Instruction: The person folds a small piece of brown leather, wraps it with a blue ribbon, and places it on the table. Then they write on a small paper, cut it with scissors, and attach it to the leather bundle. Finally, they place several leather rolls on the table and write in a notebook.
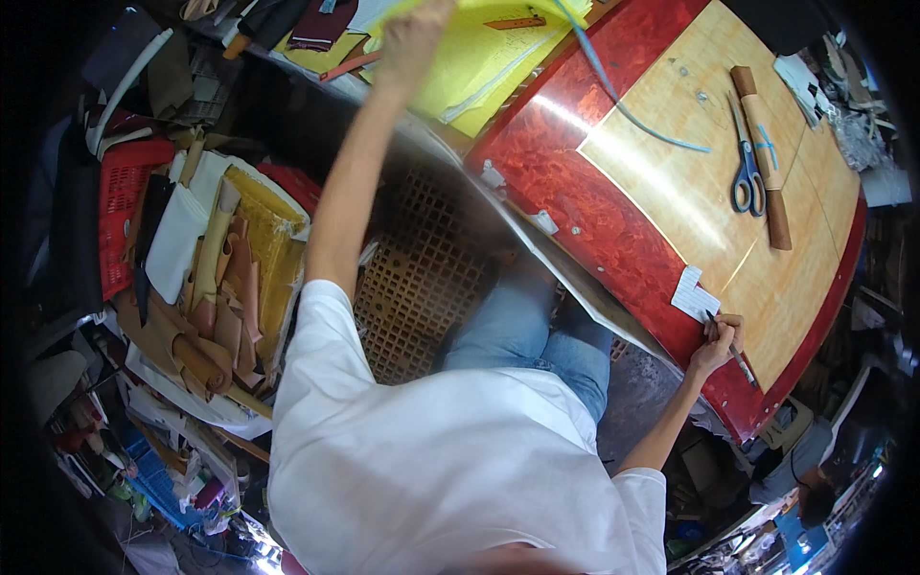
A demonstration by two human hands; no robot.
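My right hand (721, 341) is closed around a slim pen (742, 364), its dark tip pointing at a small lined paper slip (692, 293). The slip lies at the near edge of a red-rimmed table (575, 163) with a pale wood-grain middle. Smeared by motion, my left hand (414, 46) reaches far over bright yellow sheets (479, 53); its fingers cannot be made out. On the tabletop, scissors (747, 182) with blue handles rest beside a brown roll (772, 206) tied with light blue. A thin blue-grey strip (623, 103) trails from the yellow sheets onto the table.
An orange set square (515, 22) lies on the yellow sheets, and a red-orange stick (349, 65) sits at their left. Leather-like scraps (206, 316) fill a container on my left, near a red plastic crate (123, 206). A brown slatted grid (412, 259) covers the floor by my legs.
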